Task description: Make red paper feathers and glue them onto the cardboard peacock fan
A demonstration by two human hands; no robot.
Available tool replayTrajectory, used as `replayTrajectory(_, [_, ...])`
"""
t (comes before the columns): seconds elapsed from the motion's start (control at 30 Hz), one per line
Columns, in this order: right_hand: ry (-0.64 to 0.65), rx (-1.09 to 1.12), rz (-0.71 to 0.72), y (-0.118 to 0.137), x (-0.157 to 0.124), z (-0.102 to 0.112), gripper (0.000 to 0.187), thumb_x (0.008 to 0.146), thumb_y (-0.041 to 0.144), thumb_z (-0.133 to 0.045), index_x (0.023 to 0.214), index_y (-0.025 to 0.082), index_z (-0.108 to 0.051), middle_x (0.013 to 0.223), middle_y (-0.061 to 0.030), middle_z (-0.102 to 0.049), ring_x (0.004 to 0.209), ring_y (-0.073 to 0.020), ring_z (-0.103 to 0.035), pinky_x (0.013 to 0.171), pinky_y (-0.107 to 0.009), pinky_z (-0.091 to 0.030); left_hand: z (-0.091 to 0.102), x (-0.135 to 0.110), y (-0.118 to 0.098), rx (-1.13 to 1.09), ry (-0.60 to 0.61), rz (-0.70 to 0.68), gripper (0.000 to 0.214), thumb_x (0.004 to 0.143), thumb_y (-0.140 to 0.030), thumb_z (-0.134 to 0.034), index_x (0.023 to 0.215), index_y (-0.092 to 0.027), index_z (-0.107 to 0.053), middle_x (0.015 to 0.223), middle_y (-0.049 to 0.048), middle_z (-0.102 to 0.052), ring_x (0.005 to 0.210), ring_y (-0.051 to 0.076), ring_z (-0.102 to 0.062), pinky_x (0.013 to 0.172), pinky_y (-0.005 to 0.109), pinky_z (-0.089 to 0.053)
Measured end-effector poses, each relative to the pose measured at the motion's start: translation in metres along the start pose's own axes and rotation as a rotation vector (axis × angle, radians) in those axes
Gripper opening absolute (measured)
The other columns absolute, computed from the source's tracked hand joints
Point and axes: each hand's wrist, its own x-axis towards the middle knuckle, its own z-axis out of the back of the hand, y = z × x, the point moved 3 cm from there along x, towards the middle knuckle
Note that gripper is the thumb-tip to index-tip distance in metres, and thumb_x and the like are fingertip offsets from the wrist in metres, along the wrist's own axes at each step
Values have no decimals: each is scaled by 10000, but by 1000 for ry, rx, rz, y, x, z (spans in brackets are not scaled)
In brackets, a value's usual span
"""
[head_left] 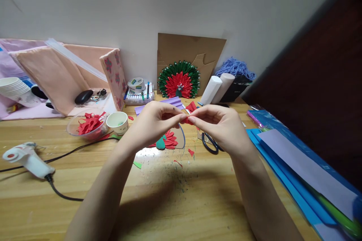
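Note:
My left hand [154, 120] and my right hand [222, 124] meet above the wooden table [169, 203], fingertips pinched together on a small red paper piece [186, 120]. Both hands are closed in a pinch on it. Below them lies a partly made red and green paper flower [167, 141] on a cardboard piece. Black-handled scissors [209, 144] lie under my right hand. Small red and green scraps dot the table near them.
A white glue gun [26, 160] with black cord lies left. A clear bowl of red paper pieces [87, 124] and a paper cup [118, 121] stand beside it. A finished red-green fan ornament [179, 80] leans on cardboard at the wall. Blue and lilac sheets [296, 165] lie right.

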Motion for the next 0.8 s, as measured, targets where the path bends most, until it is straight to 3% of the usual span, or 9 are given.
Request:
replayTrajectory(0.23, [42,-3,-37,-2,2,3,174,714,273,-729,842,166,-680,863,-50,-727,806,-173,-689,732,-300,-575,0,1,-2,212,-148,-239,173,862,-231,-566,872,-165,-725,756,49,-694,656,109,-599,592,222,-455])
replayTrajectory(0.37, [52,-11,-40,-6,5,2,163,729,289,-717,839,173,-687,854,-36,-729,796,-159,-684,724,-281,-563,-1,3,-2,283,-168,-330,155,855,-205,-576,874,-164,-724,787,53,-692,670,108,-588,603,221,-443])
replayTrajectory(0.6, [52,-37,-46,-8,5,2,162,725,312,-720,807,172,-718,797,-37,-736,720,-164,-682,616,-271,-553,-2,2,-4,341,-153,-378,146,849,-203,-586,877,-162,-723,768,48,-687,646,103,-581,580,214,-431])
replayTrajectory(0.8, [5,-14,-1,-6,6,3,148,699,337,-741,751,199,-731,767,-24,-739,735,-173,-684,643,-282,-556,-1,1,-6,307,-153,-404,151,858,-235,-581,878,-173,-717,778,41,-689,657,96,-583,599,209,-440])
